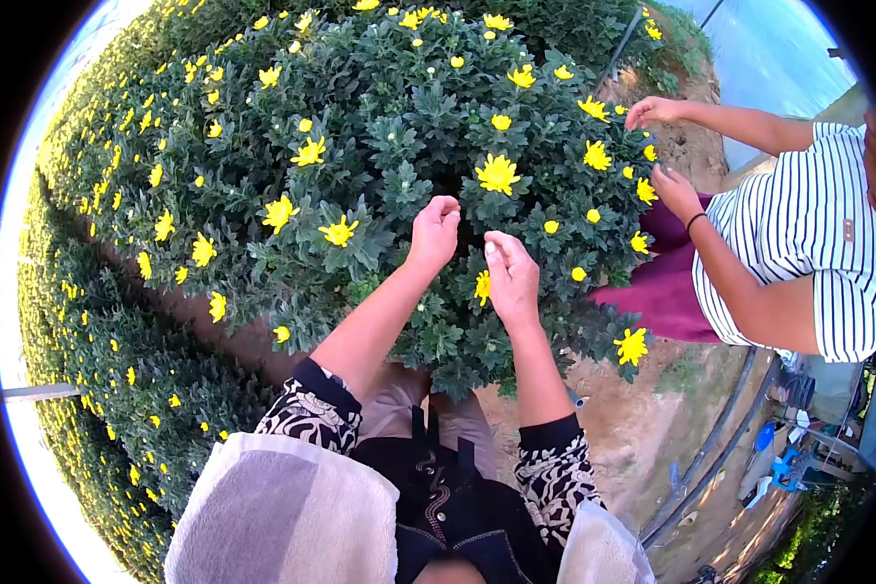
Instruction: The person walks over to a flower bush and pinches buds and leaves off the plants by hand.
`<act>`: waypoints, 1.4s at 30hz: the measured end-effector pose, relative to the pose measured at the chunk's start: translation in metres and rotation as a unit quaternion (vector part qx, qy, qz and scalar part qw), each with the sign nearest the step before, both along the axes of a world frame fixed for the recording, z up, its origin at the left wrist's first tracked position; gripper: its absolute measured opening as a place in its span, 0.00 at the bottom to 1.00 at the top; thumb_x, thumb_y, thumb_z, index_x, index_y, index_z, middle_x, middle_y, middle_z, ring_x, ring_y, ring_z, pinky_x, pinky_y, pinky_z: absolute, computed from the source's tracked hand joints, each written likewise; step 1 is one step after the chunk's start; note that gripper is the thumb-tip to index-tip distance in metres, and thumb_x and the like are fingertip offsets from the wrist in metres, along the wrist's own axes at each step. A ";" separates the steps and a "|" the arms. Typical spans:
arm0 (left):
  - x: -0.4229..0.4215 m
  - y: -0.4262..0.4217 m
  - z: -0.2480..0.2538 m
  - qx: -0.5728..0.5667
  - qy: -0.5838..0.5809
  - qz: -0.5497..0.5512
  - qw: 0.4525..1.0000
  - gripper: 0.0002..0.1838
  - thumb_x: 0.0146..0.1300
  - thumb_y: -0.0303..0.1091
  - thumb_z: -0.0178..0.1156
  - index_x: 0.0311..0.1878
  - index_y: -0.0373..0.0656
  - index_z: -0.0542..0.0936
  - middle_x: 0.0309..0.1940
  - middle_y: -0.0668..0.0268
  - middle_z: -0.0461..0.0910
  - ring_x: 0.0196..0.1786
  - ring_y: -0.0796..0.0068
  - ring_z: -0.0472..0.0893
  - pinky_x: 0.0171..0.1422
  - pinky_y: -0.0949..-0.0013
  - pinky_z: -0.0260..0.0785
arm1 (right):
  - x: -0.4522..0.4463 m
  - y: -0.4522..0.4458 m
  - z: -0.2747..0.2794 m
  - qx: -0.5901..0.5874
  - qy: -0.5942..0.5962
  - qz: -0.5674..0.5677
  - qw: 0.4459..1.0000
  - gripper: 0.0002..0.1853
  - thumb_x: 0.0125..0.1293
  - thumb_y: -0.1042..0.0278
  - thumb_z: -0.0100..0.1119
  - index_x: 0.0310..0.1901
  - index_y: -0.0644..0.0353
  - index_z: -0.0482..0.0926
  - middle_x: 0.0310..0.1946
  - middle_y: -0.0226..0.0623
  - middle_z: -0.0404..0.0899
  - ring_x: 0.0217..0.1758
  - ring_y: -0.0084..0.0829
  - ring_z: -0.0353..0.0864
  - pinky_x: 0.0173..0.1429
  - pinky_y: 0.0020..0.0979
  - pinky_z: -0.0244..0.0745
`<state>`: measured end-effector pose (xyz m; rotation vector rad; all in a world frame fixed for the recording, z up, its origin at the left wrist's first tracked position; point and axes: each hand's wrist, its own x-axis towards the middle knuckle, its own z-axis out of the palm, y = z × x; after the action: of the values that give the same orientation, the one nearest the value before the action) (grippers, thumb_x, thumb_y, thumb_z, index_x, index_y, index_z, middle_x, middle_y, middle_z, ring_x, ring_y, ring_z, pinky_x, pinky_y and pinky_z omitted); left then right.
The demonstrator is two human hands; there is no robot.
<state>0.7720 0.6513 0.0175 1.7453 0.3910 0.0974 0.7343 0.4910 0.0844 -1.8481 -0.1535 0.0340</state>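
Over the front of a bed of leafy chrysanthemum plants (399, 146), both my hands are raised among the leaves. My left hand (436, 232) is closed, its fingertips curled together; whatever it pinches, if anything, is too small to see. Just to its right and a little lower, my right hand (512, 279) has its fingers bent and pressed together with the thumb, and any thing between them is hidden. A yellow chrysanthemum flower (483, 287) shows right beside my right hand. Above both hands stands a larger open yellow bloom (497, 174).
At the right a person in a striped shirt (779, 234) reaches with both hands toward the plants' edge. A dirt path (633, 419) with dark hoses (711, 457) runs at lower right. More flower rows (146, 419) fill the left side.
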 end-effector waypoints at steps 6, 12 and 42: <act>0.022 0.015 -0.021 -0.064 -0.003 0.096 0.993 0.10 0.68 0.29 0.53 0.47 0.38 0.80 0.40 0.59 0.84 0.43 0.68 0.83 0.48 0.66 0.75 | 0.047 0.050 -0.039 -0.057 -0.002 0.082 0.995 0.19 0.73 0.68 0.49 0.62 0.64 0.73 0.60 0.46 0.77 0.64 0.40 0.76 0.67 0.35 0.69; 0.037 0.042 -0.013 0.051 0.017 0.039 0.998 0.13 0.66 0.30 0.55 0.52 0.36 0.78 0.44 0.52 0.83 0.50 0.56 0.83 0.57 0.60 0.73 | 0.140 0.100 -0.086 -0.050 0.021 -0.003 0.999 0.23 0.74 0.65 0.48 0.66 0.65 0.68 0.59 0.47 0.78 0.63 0.41 0.77 0.68 0.35 0.69; 0.143 0.093 -0.041 0.221 0.026 -0.186 0.957 0.12 0.56 0.32 0.62 0.43 0.46 0.86 0.36 0.54 0.85 0.41 0.54 0.85 0.47 0.58 0.77 | 0.162 0.124 -0.143 0.305 0.249 -0.121 0.911 0.07 0.66 0.77 0.62 0.43 0.55 0.79 0.39 0.29 0.84 0.39 0.21 0.83 0.37 0.24 0.80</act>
<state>0.9145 0.7448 -0.0232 2.2384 0.0711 -0.1439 0.8965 0.6147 -0.0586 -1.1715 0.3872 0.2539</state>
